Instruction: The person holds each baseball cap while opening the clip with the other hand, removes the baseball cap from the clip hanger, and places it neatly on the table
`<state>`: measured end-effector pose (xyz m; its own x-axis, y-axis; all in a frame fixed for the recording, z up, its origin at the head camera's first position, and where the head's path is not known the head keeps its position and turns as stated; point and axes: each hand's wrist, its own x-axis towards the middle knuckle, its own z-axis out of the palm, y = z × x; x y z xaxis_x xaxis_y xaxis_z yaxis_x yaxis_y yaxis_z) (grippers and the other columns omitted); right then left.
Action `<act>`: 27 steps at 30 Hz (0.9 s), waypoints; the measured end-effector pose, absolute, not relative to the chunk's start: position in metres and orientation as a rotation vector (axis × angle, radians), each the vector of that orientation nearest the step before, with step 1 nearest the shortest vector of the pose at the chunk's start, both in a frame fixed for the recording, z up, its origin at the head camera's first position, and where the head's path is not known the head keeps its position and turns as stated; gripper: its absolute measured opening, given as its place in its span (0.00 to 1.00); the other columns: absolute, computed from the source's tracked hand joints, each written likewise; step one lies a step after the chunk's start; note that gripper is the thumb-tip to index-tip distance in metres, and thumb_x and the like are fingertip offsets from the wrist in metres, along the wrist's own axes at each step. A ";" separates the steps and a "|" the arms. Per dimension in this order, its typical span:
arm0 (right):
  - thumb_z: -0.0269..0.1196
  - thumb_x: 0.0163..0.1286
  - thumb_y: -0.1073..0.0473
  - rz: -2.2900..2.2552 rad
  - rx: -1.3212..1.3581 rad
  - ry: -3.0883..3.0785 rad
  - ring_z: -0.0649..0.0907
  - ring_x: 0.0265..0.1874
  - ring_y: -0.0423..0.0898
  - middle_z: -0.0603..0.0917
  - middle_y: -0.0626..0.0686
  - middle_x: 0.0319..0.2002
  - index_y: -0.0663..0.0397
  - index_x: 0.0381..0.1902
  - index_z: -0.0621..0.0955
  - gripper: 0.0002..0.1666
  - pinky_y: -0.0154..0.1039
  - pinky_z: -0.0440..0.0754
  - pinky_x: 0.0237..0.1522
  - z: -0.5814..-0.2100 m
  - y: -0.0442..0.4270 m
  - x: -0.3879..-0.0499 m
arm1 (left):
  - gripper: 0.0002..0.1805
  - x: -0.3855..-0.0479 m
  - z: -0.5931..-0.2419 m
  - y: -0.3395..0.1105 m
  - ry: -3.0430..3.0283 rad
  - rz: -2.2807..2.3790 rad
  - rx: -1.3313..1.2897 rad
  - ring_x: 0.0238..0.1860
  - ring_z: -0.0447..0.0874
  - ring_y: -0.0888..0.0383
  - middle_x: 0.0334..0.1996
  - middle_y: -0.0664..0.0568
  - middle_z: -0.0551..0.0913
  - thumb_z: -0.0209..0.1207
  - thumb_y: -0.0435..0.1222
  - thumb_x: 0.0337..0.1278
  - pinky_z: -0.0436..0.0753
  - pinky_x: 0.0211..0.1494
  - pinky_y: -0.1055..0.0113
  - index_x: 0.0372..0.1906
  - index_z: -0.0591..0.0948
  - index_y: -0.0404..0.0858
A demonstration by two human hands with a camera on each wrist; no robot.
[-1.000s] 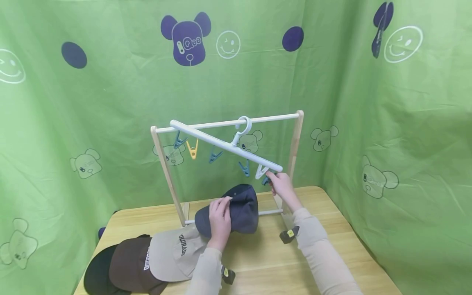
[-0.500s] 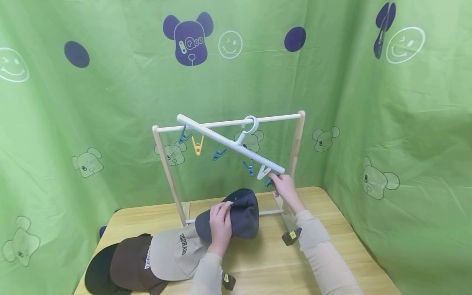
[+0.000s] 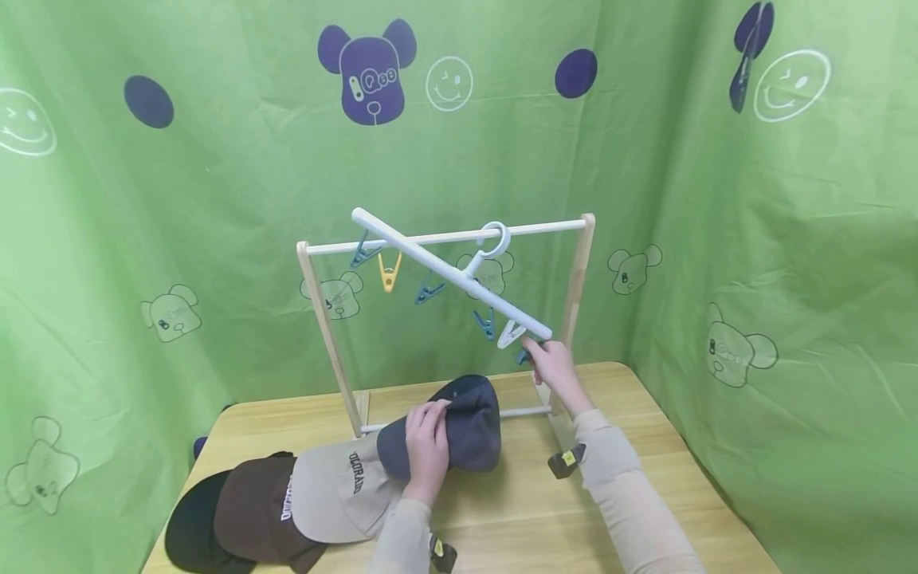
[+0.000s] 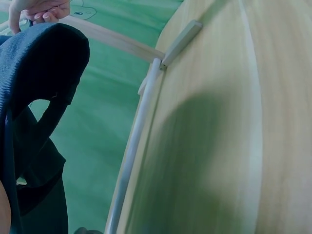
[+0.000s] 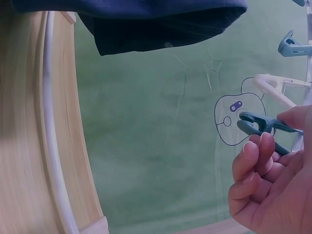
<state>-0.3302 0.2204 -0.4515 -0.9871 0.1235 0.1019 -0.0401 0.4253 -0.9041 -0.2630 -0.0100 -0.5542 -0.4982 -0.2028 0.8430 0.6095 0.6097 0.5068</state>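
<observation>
My left hand (image 3: pixel 427 446) grips a navy baseball cap (image 3: pixel 475 434) above the table, with the brim toward the left. In the left wrist view the cap's underside and back strap opening show. My right hand (image 3: pixel 558 373) pinches a teal clothespin (image 5: pixel 258 125) at the low right end of a pale blue clip hanger (image 3: pixel 433 265). The right wrist view shows the clothespin's tips parted and nothing between them. The hanger tilts down to the right, its hook (image 3: pixel 500 237) over the rack's top bar. The cap and the clothespin are apart.
A wooden rack (image 3: pixel 326 335) stands on the table (image 3: pixel 602 510). A beige cap (image 3: pixel 333 498), a brown cap (image 3: pixel 253 510) and a black cap (image 3: pixel 192 522) overlap at the left. Other clips, including a yellow clip (image 3: pixel 390 273) and a white clip (image 3: pixel 511 335), hang from the hanger.
The hanger has tilted more steeply, its left end rising and shifting right. The navy cap has lowered slightly in my left hand. My right hand still pinches the clothespin.
</observation>
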 end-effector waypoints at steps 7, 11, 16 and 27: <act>0.53 0.70 0.40 1.552 -0.069 -2.520 0.72 0.09 0.44 0.71 0.45 0.09 0.58 0.26 0.80 0.27 0.35 0.72 0.17 -0.454 0.222 -0.332 | 0.09 -0.261 -0.560 -0.012 -1.843 -1.016 -0.330 0.38 0.78 0.52 0.33 0.50 0.84 0.61 0.25 0.56 0.75 0.47 0.62 0.39 0.86 0.40; 0.53 0.70 0.40 1.529 -0.083 -2.529 0.75 0.10 0.50 0.70 0.44 0.08 0.58 0.27 0.80 0.27 0.36 0.72 0.19 -0.455 0.223 -0.331 | 0.10 -0.260 -0.563 -0.013 -1.841 -1.004 -0.329 0.37 0.79 0.50 0.33 0.49 0.84 0.61 0.25 0.56 0.75 0.48 0.60 0.39 0.86 0.40; 0.54 0.71 0.40 1.525 -0.109 -2.550 0.73 0.10 0.46 0.72 0.47 0.09 0.60 0.29 0.79 0.28 0.37 0.73 0.22 -0.455 0.223 -0.331 | 0.09 -0.258 -0.568 -0.014 -1.860 -0.998 -0.315 0.38 0.80 0.49 0.33 0.49 0.85 0.61 0.25 0.56 0.75 0.48 0.59 0.38 0.86 0.40; 0.54 0.71 0.41 1.542 -0.118 -2.541 0.72 0.10 0.43 0.72 0.48 0.08 0.63 0.30 0.80 0.29 0.36 0.72 0.20 -0.456 0.222 -0.330 | 0.08 -0.250 -0.573 -0.015 -1.924 -1.032 -0.273 0.40 0.79 0.52 0.34 0.51 0.85 0.61 0.28 0.58 0.74 0.49 0.59 0.38 0.86 0.41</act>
<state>-0.3300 0.2222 -0.4565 -0.9830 0.1532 0.1012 -0.0190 0.4633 -0.8860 -0.2501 -0.0148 -0.5731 -0.5640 -0.2064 0.7995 0.5517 0.6263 0.5509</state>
